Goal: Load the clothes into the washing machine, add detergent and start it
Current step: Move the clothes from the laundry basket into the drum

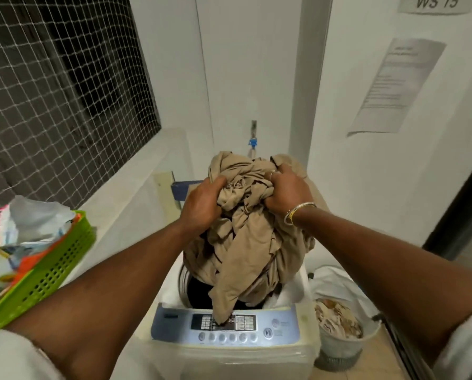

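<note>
A large bundle of beige cloth (245,242) hangs above the open top of a white top-loading washing machine (292,294). My left hand (201,205) grips the bundle on its left side. My right hand (288,192), with a ring and bangles at the wrist, grips its upper right. The cloth's lower end drapes into the dark drum (199,293), and one tip lies over the blue control panel (276,325). No detergent is visible.
A green plastic basket (53,272) with colourful items sits on the white ledge at left. A grey laundry basket (341,344) with clothes stands on the floor at right of the machine. A blue tap (253,142) is on the wall behind. Netting covers the window at left.
</note>
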